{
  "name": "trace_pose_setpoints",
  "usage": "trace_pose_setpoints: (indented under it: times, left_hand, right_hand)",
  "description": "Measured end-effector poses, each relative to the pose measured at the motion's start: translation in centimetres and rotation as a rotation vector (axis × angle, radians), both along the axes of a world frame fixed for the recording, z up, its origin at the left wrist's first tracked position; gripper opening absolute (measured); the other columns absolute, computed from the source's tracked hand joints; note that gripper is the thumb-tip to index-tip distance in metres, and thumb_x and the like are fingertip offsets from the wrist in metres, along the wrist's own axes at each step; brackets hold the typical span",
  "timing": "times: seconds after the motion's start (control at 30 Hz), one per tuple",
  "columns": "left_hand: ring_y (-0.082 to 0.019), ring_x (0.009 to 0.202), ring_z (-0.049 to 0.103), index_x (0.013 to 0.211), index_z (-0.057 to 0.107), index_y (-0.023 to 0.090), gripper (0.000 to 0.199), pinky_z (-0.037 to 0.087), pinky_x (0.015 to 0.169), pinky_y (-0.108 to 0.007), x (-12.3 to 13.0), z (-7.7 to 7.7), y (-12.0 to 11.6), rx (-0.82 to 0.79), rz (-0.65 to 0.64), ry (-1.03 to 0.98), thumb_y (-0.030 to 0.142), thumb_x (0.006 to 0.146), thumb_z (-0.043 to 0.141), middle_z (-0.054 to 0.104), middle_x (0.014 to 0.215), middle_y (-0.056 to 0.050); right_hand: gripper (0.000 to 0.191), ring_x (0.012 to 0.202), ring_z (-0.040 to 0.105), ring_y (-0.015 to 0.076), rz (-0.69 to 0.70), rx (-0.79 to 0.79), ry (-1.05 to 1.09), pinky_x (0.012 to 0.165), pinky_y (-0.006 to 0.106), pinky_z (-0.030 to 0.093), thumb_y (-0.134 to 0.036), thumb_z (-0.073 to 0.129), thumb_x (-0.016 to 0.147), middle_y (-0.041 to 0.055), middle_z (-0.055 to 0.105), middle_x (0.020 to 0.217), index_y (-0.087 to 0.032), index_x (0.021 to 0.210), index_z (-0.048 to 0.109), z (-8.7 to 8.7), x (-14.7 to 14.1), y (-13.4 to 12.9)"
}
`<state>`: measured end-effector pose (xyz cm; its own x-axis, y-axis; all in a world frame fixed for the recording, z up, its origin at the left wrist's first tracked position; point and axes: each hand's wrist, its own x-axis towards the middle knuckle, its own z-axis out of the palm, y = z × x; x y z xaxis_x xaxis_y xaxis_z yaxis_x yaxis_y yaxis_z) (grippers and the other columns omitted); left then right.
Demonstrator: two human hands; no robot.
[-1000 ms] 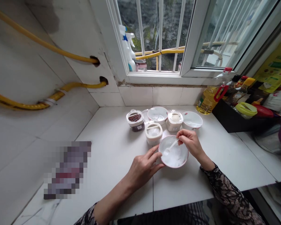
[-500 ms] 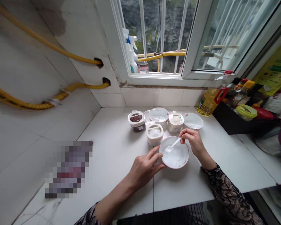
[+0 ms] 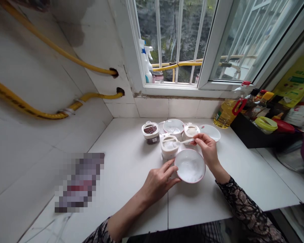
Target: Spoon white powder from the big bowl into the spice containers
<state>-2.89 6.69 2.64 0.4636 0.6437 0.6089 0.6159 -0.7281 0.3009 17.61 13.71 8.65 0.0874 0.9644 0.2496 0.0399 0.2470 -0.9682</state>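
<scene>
My left hand [image 3: 162, 179] grips the left rim of a white bowl [image 3: 191, 168] with a pink edge, thumb below and fingers at the rim. White grains lie in the bowl. Between the fingertips of my right hand [image 3: 205, 146] is the handle of a small white spoon [image 3: 186, 141]. Its scoop end is over the opening of a white-rimmed jar [image 3: 168, 152] holding white grains, just behind the bowl. Whether the scoop touches the grains I cannot tell. Another jar of pale contents [image 3: 192, 130] stands behind my right fingers, partly hidden.
A jar with dark red contents [image 3: 150, 133] stands at left, near a second bowl [image 3: 174, 126]. A white plate [image 3: 210, 131] lies behind my right hand. An oil bottle [image 3: 225, 114] and a black box of condiments [image 3: 248, 131] stand at right. A blurred-out object [image 3: 81, 184] lies at left.
My right hand has moved the spoon from inside the bowl up and left to the jar of white grains. My left hand still grips the bowl. The camera view has shifted slightly.
</scene>
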Motion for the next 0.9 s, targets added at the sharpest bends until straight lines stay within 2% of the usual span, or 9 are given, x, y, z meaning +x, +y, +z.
trace_pose_setpoints:
  times: [0.13,0.23,0.3,0.43,0.57,0.77,0.9]
  left_hand:
    - [-0.016,0.07,0.072,0.099,0.061,0.016,0.026,0.056,0.054,-0.025,0.0,-0.1,0.0,-0.002,0.006,0.008,0.04,0.098,0.05,0.067,0.12,-0.016]
    - [-0.015,0.066,0.071,0.098,0.061,0.016,0.031,0.056,0.053,-0.025,0.0,-0.2,0.0,0.011,0.016,0.009,0.042,0.099,0.047,0.068,0.117,-0.016]
    - [-0.015,0.065,0.071,0.097,0.062,0.016,0.03,0.056,0.053,-0.024,0.1,-0.2,0.0,0.018,0.026,0.01,0.043,0.098,0.048,0.069,0.115,-0.016]
    - [-0.015,0.066,0.071,0.096,0.063,0.016,0.026,0.056,0.054,-0.024,0.1,-0.4,0.1,0.018,0.034,0.021,0.041,0.096,0.053,0.069,0.117,-0.015]
    - [-0.015,0.066,0.071,0.097,0.062,0.017,0.025,0.056,0.053,-0.025,0.2,-0.4,0.1,0.014,0.034,0.019,0.04,0.096,0.053,0.068,0.12,-0.015]
    - [-0.014,0.066,0.07,0.099,0.061,0.016,0.024,0.056,0.054,-0.024,0.2,-0.2,0.0,0.012,0.023,0.012,0.039,0.095,0.056,0.067,0.122,-0.014]
    - [-0.014,0.065,0.07,0.098,0.061,0.017,0.022,0.055,0.053,-0.024,0.3,-0.2,0.1,0.011,0.027,0.015,0.038,0.094,0.058,0.067,0.122,-0.013]
  right_hand:
    - [0.011,0.076,0.065,0.0211,-0.049,0.416,-0.449,0.083,0.039,0.046,-0.023,0.052,0.089,0.0042,0.071,0.078,-0.023,0.088,0.062,0.4,-1.0,-0.3]
    - [0.022,0.072,0.061,0.0199,0.074,0.748,-0.817,0.09,0.04,0.043,-0.01,0.043,0.089,0.0044,0.071,0.078,-0.021,0.092,0.062,0.3,-1.6,-0.2]
    - [0.028,0.072,0.058,0.0197,0.153,0.872,-0.96,0.089,0.038,0.043,-0.003,0.04,0.085,0.0053,0.071,0.078,-0.018,0.094,0.061,0.2,-1.9,0.0]
    - [0.03,0.071,0.057,0.0197,0.233,0.928,-1.094,0.084,0.034,0.043,0.003,0.039,0.08,0.0056,0.069,0.074,-0.016,0.09,0.06,0.6,-2.4,0.8]
    - [0.031,0.07,0.058,0.019,0.274,0.927,-1.167,0.089,0.035,0.041,0.006,0.039,0.079,0.0042,0.068,0.071,-0.016,0.088,0.061,1.7,-2.6,1.3]
    - [0.03,0.071,0.057,0.0187,0.22,0.99,-1.136,0.088,0.035,0.042,0.004,0.041,0.082,0.0039,0.069,0.074,-0.017,0.091,0.06,3.4,-2.0,1.0]
    - [0.031,0.072,0.057,0.0185,0.22,1.004,-1.097,0.089,0.036,0.043,0.005,0.04,0.081,0.004,0.069,0.075,-0.017,0.092,0.059,3.7,-2.1,0.6]
